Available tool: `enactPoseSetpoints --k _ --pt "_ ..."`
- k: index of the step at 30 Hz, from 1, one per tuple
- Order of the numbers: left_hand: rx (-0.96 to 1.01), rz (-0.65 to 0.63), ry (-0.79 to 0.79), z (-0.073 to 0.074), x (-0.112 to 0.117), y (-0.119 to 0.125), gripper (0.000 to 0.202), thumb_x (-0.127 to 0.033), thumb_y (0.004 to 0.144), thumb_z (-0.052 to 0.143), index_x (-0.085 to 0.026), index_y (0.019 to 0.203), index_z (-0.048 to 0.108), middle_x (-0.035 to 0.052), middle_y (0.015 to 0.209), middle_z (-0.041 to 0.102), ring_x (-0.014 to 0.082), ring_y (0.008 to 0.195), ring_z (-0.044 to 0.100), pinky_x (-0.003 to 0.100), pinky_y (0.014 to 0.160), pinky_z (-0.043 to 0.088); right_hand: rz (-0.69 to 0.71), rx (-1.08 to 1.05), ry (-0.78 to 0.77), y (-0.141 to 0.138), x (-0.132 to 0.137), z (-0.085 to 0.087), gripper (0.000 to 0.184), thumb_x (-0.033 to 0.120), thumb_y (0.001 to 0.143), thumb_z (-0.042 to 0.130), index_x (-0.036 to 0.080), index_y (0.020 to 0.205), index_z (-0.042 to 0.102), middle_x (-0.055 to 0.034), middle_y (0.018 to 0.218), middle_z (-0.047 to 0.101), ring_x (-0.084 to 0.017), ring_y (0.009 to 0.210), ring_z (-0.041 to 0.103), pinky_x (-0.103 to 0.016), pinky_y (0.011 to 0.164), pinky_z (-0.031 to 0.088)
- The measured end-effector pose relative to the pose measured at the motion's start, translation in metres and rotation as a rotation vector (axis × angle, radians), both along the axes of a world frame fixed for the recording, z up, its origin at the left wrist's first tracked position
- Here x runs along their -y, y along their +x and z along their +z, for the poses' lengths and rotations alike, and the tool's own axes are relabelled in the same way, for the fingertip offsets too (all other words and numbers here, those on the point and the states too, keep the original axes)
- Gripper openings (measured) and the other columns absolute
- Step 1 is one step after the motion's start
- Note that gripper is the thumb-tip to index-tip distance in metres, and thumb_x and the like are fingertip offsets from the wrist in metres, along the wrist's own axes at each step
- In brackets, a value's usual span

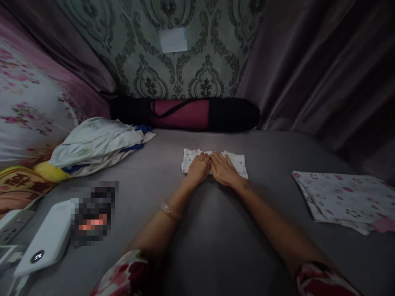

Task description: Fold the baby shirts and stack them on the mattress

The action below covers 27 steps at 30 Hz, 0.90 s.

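Observation:
A small folded white cloth (239,161) with a faint print lies on the grey sheet in front of me. My left hand (200,166) rests on its left half, fingers stretched forward and fairly close together. On the right half my right hand (224,167) lies flat, its fingers extended and slightly apart. The two hands meet near the cloth's middle, thumbs side by side. They cover much of the cloth, so its central folds are hidden. Neither hand grips it; both press from above.
Folded patterned fabric (345,195) lies at right. A heap of clothes (95,142) sits at left, near a white power bank (47,238) and a power strip (14,224). A long black and pink bag (182,115) lies along the wall; curtains (302,61) hang beside it.

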<state>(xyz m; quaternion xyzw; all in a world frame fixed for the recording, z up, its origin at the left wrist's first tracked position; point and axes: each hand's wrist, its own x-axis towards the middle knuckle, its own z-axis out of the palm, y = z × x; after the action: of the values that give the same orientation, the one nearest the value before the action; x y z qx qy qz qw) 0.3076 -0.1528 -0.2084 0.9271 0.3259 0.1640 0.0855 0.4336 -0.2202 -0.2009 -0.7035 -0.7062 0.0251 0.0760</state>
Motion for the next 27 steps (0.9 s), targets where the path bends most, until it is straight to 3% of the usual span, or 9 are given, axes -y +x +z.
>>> enactPoseSetpoints --k 6,12,21,24,27 --pt "-0.168 0.057 -0.003 -0.008 -0.002 -0.004 0.051 -0.035 0.101 0.026 -0.011 0.144 0.041 0.01 0.151 0.039 0.0276 0.143 0.029 0.046 0.119 0.02 -0.031 -0.02 0.002 0.002 0.0 -0.009 0.06 0.027 0.094 0.025 0.009 0.151 0.03 -0.0075 0.158 0.022 -0.025 0.146 0.016 -0.055 0.117 0.011" --pt "-0.253 0.088 -0.04 -0.009 -0.003 -0.005 0.055 -0.042 0.101 0.02 -0.019 0.15 0.032 0.0049 0.157 0.029 0.0284 0.146 0.02 0.053 0.118 0.017 -0.061 -0.026 0.003 0.001 0.0 -0.013 0.06 0.029 0.094 0.025 0.012 0.151 0.029 -0.0064 0.158 0.022 -0.029 0.145 0.018 -0.06 0.115 0.014" --pt "-0.185 0.069 -0.066 -0.005 -0.013 -0.006 0.052 -0.047 0.099 0.029 -0.025 0.143 0.042 0.0029 0.151 0.041 0.0272 0.139 0.033 0.048 0.116 0.024 -0.079 -0.12 -0.079 0.006 -0.004 -0.004 0.059 0.028 0.095 0.025 0.01 0.15 0.031 -0.0077 0.157 0.026 -0.025 0.145 0.018 -0.055 0.117 0.011" --pt "-0.196 0.068 -0.074 -0.002 -0.012 -0.005 0.053 -0.048 0.099 0.028 -0.023 0.143 0.043 0.0044 0.153 0.038 0.0279 0.142 0.029 0.05 0.116 0.021 -0.089 -0.177 -0.112 0.015 -0.002 0.003 0.058 0.028 0.097 0.019 0.013 0.151 0.029 -0.0067 0.158 0.024 -0.022 0.146 0.017 -0.051 0.118 0.011" --pt "-0.209 0.094 -0.014 -0.002 -0.011 -0.003 0.056 -0.046 0.1 0.021 -0.019 0.144 0.041 0.007 0.154 0.034 0.0277 0.145 0.023 0.053 0.118 0.013 -0.113 -0.118 -0.041 0.02 0.004 0.001 0.056 0.032 0.098 0.02 0.015 0.151 0.03 -0.0072 0.158 0.024 -0.024 0.146 0.014 -0.054 0.117 0.009"
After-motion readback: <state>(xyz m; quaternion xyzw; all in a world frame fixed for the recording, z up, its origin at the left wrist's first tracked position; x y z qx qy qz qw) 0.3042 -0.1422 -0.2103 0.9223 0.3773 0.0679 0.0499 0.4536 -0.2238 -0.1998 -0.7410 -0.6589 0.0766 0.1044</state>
